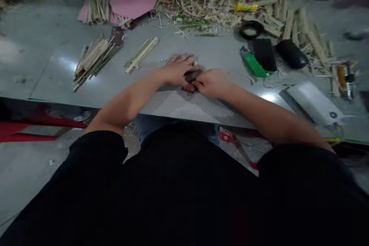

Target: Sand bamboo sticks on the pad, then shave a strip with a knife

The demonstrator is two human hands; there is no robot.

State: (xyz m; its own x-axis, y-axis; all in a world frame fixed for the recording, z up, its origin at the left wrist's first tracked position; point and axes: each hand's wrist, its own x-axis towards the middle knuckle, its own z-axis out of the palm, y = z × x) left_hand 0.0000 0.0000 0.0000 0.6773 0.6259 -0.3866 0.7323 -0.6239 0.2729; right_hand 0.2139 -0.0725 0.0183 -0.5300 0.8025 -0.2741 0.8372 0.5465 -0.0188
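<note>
Between my two hands, on a light grey textured mat (pixel 173 103) at the table's front edge, lies a dark brown strip (pixel 192 77), partly covered by fingers. My left hand (pixel 179 70) rests over its left side, with the thumb and fingers bent round it and pressing it down. A small pale tip shows by the left fingertips; what it belongs to is hidden. My right hand (pixel 215 83) is closed, pinching the strip's right edge between thumb and fingers. Left of my hands lie a few pale split plant stalks (pixel 141 54).
A bundle of stalks (pixel 96 59) lies further left. Pink sheets (pixel 132 3) and heaped shavings (pixel 198 17) line the back. At right are black tape (pixel 250 30), a green packet (pixel 256 66), a black mouse-shaped object (pixel 291 54) and a white box-like object (pixel 313 102).
</note>
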